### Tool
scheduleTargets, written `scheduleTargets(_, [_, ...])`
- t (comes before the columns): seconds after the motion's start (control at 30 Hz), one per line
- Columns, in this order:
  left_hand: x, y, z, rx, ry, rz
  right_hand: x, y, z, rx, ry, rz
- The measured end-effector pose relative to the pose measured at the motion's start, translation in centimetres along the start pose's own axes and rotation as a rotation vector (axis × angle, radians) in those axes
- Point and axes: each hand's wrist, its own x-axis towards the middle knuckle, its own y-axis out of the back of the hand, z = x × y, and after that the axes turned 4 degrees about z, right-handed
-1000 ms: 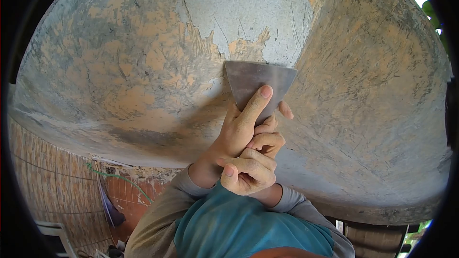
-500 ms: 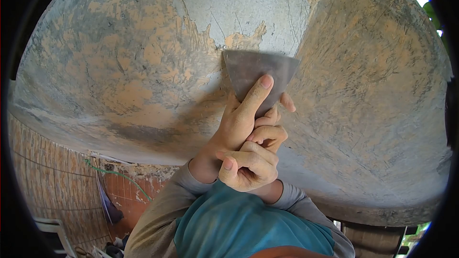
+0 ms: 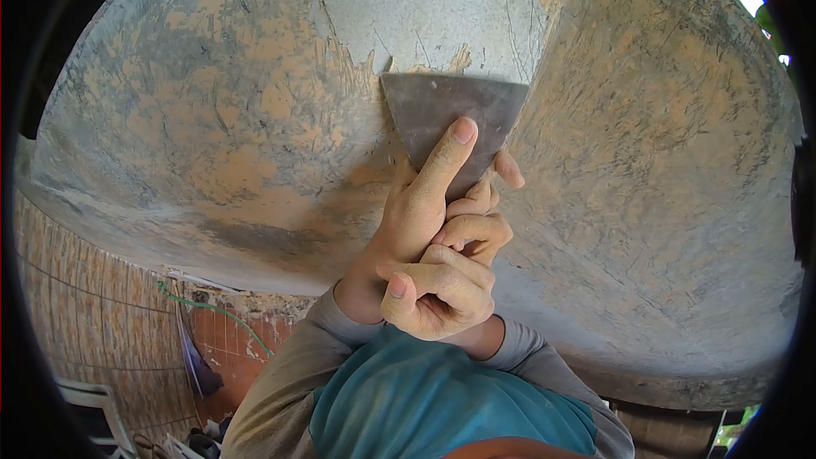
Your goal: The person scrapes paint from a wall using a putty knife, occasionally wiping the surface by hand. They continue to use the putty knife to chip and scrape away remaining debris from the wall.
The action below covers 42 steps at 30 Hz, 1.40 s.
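A wide grey scraper blade (image 3: 455, 106) lies with its broad top edge against the patchy surface, at the lower end of a pale grey strip (image 3: 425, 8). My left hand (image 3: 412, 212) grips the tool low on the blade, its thumb stretched up the blade's face and its fingertips showing at the right side. Just below, my right hand (image 3: 446, 289) is closed around the tool's lower part, pressed against my left hand. The handle is hidden by the fingers.
The curved surface (image 3: 246, 136) has orange and grey patches and spreads to both sides. At lower left are a striped wall (image 3: 93, 314), a green cord (image 3: 212, 306), reddish tiles (image 3: 234, 353) and a pale frame (image 3: 106, 412). Green leaves show at the upper right edge.
The blade has moved slightly up and left in view, and both hands have shifted a little with it. More of the orange patch beneath its edge is covered.
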Motion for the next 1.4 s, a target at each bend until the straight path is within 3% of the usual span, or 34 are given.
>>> scheduleTargets(0.17, [0.6, 0.0, 0.8, -0.026, 0.102, -0.011, 0.2, -0.9, 0.9, -0.014, 0.043, 0.08])
scheduleTargets(0.23, [1.3, -0.2, 1.4, -0.049, 0.169, -0.029, 0.8, -0.2, 0.6, -0.032, 0.035, 0.016])
scheduleTargets(0.4, [0.1, -0.7, 0.5, -0.044, 0.121, 0.041, -1.4, 0.1, -0.1, 0.016, 0.014, 0.057])
scheduleTargets(0.53, [-0.4, -1.7, 2.1, -0.137, 0.273, 0.04, 0.7, -0.4, -1.4, 0.037, 0.03, 0.047])
scheduleTargets(0.73, [-0.1, -1.6, 1.1, -0.093, 0.092, 0.081, -0.1, 0.0, 0.0, 0.036, -0.006, 0.068])
scheduleTargets(0.8, [0.3, -1.4, 1.1, -0.074, 0.104, 0.04, 0.5, -0.8, -0.4, 0.045, -0.001, 0.134])
scheduleTargets(0.9, [0.5, -1.5, 1.4, -0.064, 0.144, 0.02, 1.5, 0.0, -0.5, 0.024, 0.023, 0.019])
scheduleTargets(1.3, [0.5, -1.9, 1.4, 0.021, 0.015, 0.053, 1.8, 0.7, -0.4, 0.119, -0.068, -0.028])
scheduleTargets(1.4, [0.8, -1.9, 1.9, 0.013, 0.068, 0.035, 2.6, 1.0, -1.3, 0.057, -0.073, -0.062])
